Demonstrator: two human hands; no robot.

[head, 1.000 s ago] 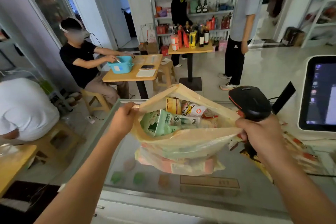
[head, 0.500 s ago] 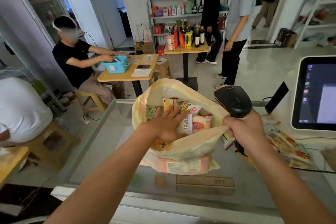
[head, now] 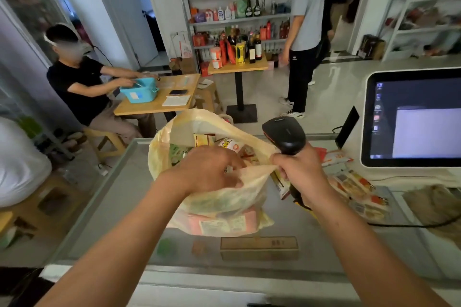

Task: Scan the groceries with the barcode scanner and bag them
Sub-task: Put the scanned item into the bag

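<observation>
Thin yellowish plastic bag [head: 224, 197] sits mid-counter on the glass countertop [head: 119, 207], mouth open & facing up, stuffed w/ groceries: snack packets [head: 212, 141] poke out at the far side, pink packs [head: 199, 224] show thru the film at the bottom. L hand [head: 207, 169] is in the bag mouth, fingers bent down over the packets, thumb by the near rim; can't tell whether they grip anything. R hand [head: 301, 172], just right of the bag, is wrapped round the handle of the black barcode scanner [head: 284, 136], whose head is up, beside the bag's far-right rim. The same hand's fingertips also pinch the bag's near-right rim. Loose packets [head: 356, 189] lie on the counter right of the R hand. Far right: white-framed touchscreen [head: 411, 117], lit. Under the glass, near side, a brown carton [head: 259, 248]. Beyond the counter, a seated person in a black tee [head: 74, 87] at a wooden table [head: 159, 104] w/ a blue tub [head: 139, 90]; a standing person [head: 304, 32] by shelves of bottles [head: 239, 12].
</observation>
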